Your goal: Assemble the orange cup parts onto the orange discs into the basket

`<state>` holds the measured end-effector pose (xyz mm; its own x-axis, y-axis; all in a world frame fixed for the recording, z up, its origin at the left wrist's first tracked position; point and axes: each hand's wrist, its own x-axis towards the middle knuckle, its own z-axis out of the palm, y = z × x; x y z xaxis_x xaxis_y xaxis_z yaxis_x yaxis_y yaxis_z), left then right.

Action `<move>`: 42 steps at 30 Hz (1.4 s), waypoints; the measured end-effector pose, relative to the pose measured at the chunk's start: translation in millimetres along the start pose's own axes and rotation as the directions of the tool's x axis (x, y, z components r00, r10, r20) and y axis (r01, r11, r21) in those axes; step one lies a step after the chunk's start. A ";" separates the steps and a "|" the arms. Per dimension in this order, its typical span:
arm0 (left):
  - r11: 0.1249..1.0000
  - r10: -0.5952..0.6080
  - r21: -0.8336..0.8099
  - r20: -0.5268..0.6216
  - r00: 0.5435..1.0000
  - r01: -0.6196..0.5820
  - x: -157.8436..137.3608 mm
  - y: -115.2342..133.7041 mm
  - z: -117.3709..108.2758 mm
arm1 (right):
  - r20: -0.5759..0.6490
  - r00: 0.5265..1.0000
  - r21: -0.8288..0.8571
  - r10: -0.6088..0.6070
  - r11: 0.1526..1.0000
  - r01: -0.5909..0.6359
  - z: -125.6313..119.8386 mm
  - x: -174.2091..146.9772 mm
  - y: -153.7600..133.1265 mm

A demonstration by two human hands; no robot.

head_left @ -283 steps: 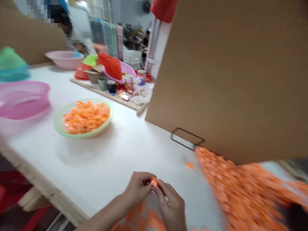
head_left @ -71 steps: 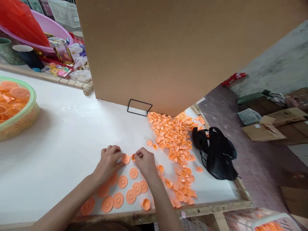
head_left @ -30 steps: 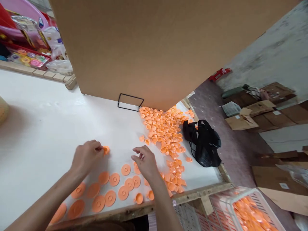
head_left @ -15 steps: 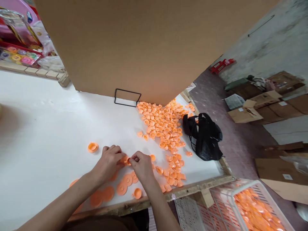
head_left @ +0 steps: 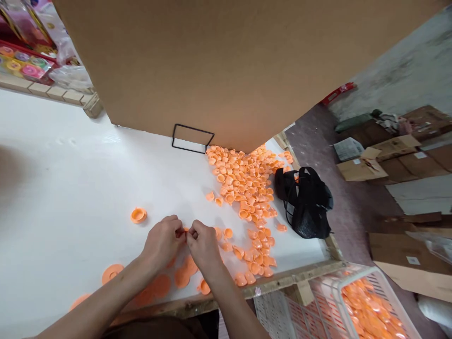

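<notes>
My left hand (head_left: 163, 241) and my right hand (head_left: 205, 246) meet over the white table, fingertips pinched together. Between them is a small orange toy cup (head_left: 186, 230), mostly hidden by my fingers. Flat orange saucers (head_left: 181, 278) lie under and beside my forearms, some covered by them. A toy cup standing on a saucer (head_left: 138, 215) sits left of my hands. Close to my right wrist is a loose cup (head_left: 204, 286), partly covered. Several more cups (head_left: 228, 233) lie just right of my right hand.
A heap of orange cups (head_left: 243, 181) spreads along the right of the white table (head_left: 70, 188). A large cardboard box (head_left: 197, 70) stands behind it, with a black wire frame (head_left: 192, 150) at its base. A black bag (head_left: 305, 202) lies right; a basket (head_left: 344, 301) of orange pieces stands below.
My hands have drawn together, and the cup between them is now more hidden. The view has shifted slightly, uncovering more of the saucers at left.
</notes>
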<state>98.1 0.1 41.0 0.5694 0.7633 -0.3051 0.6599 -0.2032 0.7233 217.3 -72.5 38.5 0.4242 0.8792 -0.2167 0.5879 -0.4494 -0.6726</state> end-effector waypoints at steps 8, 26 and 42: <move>0.979 0.028 0.201 -0.023 0.999 -0.023 -0.8 -12.8 -19.4 | 0.094 0.993 0.049 -0.072 0.997 0.067 -25.2 25.7 0.2; 0.804 0.549 0.189 0.130 0.826 -0.564 39.8 46.1 51.6 | -0.298 0.949 -0.295 -0.108 0.955 0.016 -73.0 85.3 42.8; 0.940 0.337 0.077 -0.091 0.937 -0.331 12.6 -18.0 4.9 | -0.116 0.993 0.169 -0.017 0.985 0.036 -24.9 20.7 17.2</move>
<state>95.9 10.4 21.1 0.7113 0.7027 0.0146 0.4699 -0.4910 0.7335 253.3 -66.0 40.1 0.4913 0.8624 -0.1219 0.4778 -0.3839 -0.7902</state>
